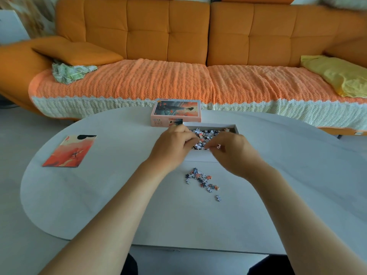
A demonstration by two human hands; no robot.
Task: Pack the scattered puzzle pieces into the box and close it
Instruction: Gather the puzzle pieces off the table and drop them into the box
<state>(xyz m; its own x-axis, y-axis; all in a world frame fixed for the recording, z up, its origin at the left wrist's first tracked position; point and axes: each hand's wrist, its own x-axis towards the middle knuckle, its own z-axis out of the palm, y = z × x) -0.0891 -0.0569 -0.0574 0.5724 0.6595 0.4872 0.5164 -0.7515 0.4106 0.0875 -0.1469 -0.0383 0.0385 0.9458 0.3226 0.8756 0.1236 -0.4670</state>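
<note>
Two hands meet over the near end of the box (pixel 213 127), an open white tray lying toward the far edge of the surface (pixel 99 195), near its middle, with a layer of pieces already inside. The left hand (pixel 172 144) has its fingers curled down over the tray's near-left corner; the right hand (pixel 231 150) pinches thumb against fingertips just above the near wall. Each grip looks closed on small pieces, though what exactly each one has hold of is too small to tell. The loose pieces (pixel 202 180) still to be packed lie in a small cluster on the surface, just nearer the person than the tray and apart from it, below and between the wrists. The cluster runs as a loose diagonal band, from its far-left end down toward the near right, where one stray piece (pixel 218 198) sits a little apart. Both hands would have to draw back toward the near edge to reach it; the right looks slightly nearer the stray end, the left nearer the denser end. The lid (pixel 175 113) rests picture-up beyond the tray's far-left corner, its long axis across the surface, so closing will likely fall to the left hand. A printed card (pixel 69 151) lies well off to the left edge.
</note>
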